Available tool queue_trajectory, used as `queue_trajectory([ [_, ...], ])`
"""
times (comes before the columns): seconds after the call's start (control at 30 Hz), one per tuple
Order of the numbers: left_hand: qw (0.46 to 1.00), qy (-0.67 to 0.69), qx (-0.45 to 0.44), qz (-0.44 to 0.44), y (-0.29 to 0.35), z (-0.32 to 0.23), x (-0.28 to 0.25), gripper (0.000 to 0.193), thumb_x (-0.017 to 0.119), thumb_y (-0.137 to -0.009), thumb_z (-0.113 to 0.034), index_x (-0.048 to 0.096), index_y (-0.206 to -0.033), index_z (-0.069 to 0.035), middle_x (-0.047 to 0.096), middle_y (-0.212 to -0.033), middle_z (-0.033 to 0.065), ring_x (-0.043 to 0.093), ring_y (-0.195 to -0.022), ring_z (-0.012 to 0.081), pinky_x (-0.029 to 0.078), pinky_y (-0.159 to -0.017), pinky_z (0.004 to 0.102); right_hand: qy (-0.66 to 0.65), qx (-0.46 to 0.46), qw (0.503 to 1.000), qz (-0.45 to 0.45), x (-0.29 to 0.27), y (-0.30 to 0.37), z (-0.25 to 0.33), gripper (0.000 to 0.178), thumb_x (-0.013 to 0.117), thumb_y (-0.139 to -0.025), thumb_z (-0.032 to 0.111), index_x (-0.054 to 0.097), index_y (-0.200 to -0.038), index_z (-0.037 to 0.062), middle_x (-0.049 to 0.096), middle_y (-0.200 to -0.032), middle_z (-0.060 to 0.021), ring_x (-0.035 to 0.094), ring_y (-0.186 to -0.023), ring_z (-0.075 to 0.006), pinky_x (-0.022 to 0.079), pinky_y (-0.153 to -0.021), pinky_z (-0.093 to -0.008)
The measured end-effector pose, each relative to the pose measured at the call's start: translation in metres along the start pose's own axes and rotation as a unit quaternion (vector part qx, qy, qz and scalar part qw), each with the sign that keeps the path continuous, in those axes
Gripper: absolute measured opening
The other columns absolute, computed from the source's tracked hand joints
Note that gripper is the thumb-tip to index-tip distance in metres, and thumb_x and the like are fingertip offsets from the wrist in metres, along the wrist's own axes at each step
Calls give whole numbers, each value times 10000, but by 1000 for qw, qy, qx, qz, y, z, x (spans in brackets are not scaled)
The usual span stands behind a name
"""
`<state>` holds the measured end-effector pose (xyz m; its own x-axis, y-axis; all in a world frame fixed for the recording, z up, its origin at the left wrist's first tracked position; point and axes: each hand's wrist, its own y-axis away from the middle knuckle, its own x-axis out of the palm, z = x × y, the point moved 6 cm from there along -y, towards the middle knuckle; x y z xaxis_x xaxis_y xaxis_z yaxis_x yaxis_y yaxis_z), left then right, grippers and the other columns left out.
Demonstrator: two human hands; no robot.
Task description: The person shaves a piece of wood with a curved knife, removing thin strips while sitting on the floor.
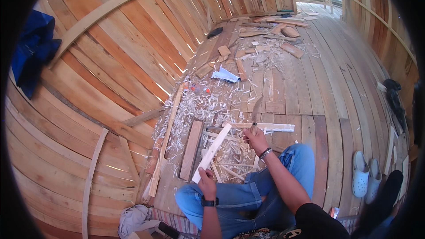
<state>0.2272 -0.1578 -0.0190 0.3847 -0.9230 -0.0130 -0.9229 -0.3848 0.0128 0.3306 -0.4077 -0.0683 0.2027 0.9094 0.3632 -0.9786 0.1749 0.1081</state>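
In my left hand (206, 183) a pale strip of wood (214, 151) is gripped at its lower end, slanting up and to the right over my lap. My right hand (256, 141) is closed round the handle of a knife (256, 110), whose blade points upward, apart from the strip. Behind the knife hand, a second pale strip of wood (280, 127) lies crosswise on the floor. Thin wood pieces (231, 171) are scattered between my hands and my crossed legs.
Curled shavings (208, 106) cover the floor by the left wall. A dark-edged plank (192, 150) and a long batten (170, 130) lie left of my hands. Offcuts (290, 32) are heaped farther off. Pale clogs (360, 175) stand at the right; a blue cloth or sheet (33, 44) hangs left.
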Motion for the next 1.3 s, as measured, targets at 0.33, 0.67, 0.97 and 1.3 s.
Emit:
queue_trajectory([
  [0.33, 993, 70, -17, 90, 84, 2, 59, 519, 200, -948, -449, 447, -710, -60, 433, -617, 25, 376, -506, 96, 296, -467, 223, -152, -79, 975, 141, 2, 39, 89, 285, 690, -709, -5, 499, -920, -11, 584, -808, -45, 593, -707, -116, 520, -597, -244],
  [0.67, 990, 6, 10, 141, 103, 6, 99, 557, 210, -920, -515, 469, -742, -55, 421, -614, 28, 376, -536, 119, 287, -491, 232, -221, -79, 970, 62, -50, 37, 110, 245, 657, -763, 38, 416, -812, 30, 540, -723, -49, 576, -596, -115, 533, -519, -255],
  [0.97, 955, -180, 205, 119, 107, -29, 94, 583, 307, -900, -473, 568, -675, -2, 442, -515, 23, 440, -462, 122, 314, -429, 257, -239, -67, 964, 94, -52, 38, 107, 222, 624, -784, 28, 405, -820, 27, 535, -732, -55, 599, -634, -134, 545, -542, -270],
  [1.3, 885, -233, 363, 174, 113, -77, 97, 525, 341, -914, -359, 563, -646, 34, 439, -472, 68, 453, -390, 174, 320, -376, 282, -256, -40, 954, 153, -41, 44, 99, 231, 629, -771, 29, 406, -830, 40, 525, -767, -54, 603, -661, -140, 539, -577, -282],
])
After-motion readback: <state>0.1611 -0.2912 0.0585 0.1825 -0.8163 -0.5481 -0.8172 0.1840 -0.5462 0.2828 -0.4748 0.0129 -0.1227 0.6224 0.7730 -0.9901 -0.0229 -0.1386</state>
